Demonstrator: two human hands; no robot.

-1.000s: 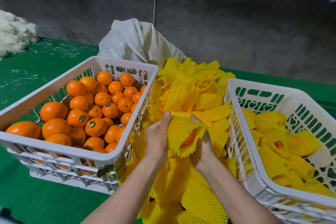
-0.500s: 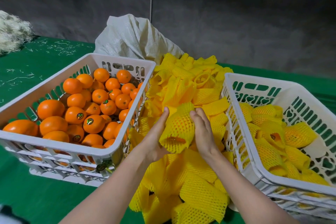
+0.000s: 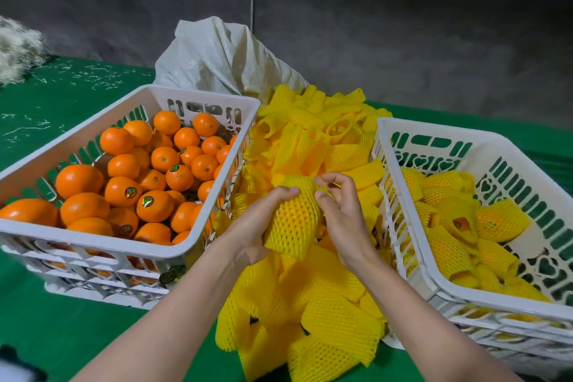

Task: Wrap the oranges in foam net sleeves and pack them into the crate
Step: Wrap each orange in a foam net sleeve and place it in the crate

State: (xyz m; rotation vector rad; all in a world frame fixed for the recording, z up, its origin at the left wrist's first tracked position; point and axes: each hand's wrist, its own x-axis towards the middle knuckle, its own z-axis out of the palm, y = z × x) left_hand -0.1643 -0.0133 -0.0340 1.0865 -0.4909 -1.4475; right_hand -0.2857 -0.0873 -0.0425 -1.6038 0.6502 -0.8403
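The sleeved orange [image 3: 294,220] is held in the air just above the middle of the heap of loose sleeves [image 3: 335,313]. It is gripped from the heap's left side by the left hand [image 3: 254,226], whose fingers are curled round the yellow foam net, with the fingertips laid on its upper part. Orange peel is seen through the mesh, and the net's lower end hangs open below the fruit. The right hand [image 3: 344,220] is set against the other side of the fruit. Its thumb is pressed to the net and its forefinger is bent over the top edge, so the edge seems to be pinched there, though the contact is partly hidden by the finger itself.

Left of the heap and touching it, a white slotted crate [image 3: 198,93] is filled with bare oranges [image 3: 148,177], several marked with small round stickers. Right of the heap, and also against it, a second white crate [image 3: 465,133] is partly filled with wrapped oranges [image 3: 446,245], which are piled toward the heap side. Behind the heap a crumpled white woven sack [image 3: 223,59] is propped. All of this is carried on a green table cover [image 3: 62,335]. Far to the heap's left, a pale mass of shredded material [image 3: 18,49] is seen at the table's back edge.
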